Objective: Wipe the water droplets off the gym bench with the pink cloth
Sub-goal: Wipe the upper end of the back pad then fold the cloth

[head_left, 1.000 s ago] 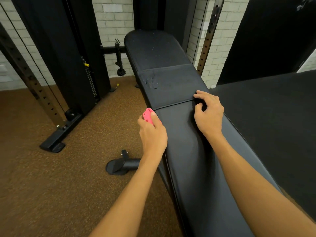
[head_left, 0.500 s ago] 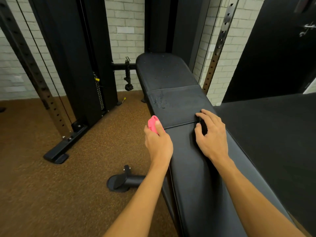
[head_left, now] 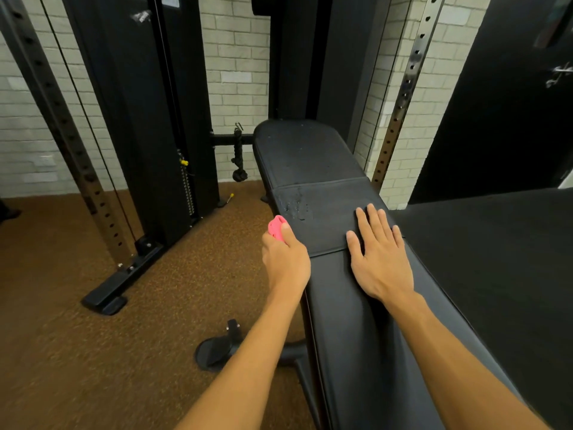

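A long black gym bench (head_left: pixel 350 321) runs from the bottom of the view up to the brick wall. Water droplets (head_left: pixel 294 206) glisten on its middle pad near the left edge, and finer specks dot the far pad. My left hand (head_left: pixel 283 259) hovers at the bench's left edge and grips a bunched pink cloth (head_left: pixel 276 228), just short of the droplets. My right hand (head_left: pixel 379 252) lies flat on the bench with its fingers straight, across the seam between the pads.
A black cable machine (head_left: pixel 139 119) with a weight stack stands at the left on brown carpet. A perforated upright (head_left: pixel 403 88) rises right of the bench. The bench's foot (head_left: pixel 217 352) sticks out below my left arm. Black flooring (head_left: pixel 496 259) lies to the right.
My right hand's curled fingers have straightened and now lie flat on the bench, slightly farther forward. My left hand with the cloth has moved a little closer to the droplets. The view has tilted upward.
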Tool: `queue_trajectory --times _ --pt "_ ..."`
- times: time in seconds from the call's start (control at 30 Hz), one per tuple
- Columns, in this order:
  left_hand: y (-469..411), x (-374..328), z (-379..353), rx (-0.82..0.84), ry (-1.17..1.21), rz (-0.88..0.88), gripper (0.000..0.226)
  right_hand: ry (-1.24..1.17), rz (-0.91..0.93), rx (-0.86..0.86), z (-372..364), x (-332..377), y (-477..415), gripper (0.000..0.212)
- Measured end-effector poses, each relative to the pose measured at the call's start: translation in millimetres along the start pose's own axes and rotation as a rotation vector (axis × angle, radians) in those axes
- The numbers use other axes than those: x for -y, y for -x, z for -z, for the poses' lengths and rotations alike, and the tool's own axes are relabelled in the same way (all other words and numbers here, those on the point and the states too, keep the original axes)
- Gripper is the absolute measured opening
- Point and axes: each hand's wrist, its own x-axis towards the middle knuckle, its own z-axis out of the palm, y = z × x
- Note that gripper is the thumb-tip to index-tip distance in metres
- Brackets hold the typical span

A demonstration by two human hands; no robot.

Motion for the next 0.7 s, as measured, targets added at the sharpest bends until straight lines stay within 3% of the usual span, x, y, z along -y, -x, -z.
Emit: queue_trajectory --times 0.23,0.43,0.6,0.7 --pt "-56 -21 -2 -0.011 0.062 0.004 0.059 -0.01 0.004 -0.051 0 0 3 0.066" --pt "-10 7 3 -0.006 0.09 -0.118 0.055 -0.052 -0.016 -0.117 -4 -3 3 0.063" --pt "-63 -23 -1 -0.03 0.055 -0.017 0.06 -0.09 -0.018 -0.139 -4 -2 3 0.066" --pt "-69 -34 -2 -0.03 0.035 -0.08 0.058 -0.091 -0.019 -0.148 -4 -2 3 0.063"
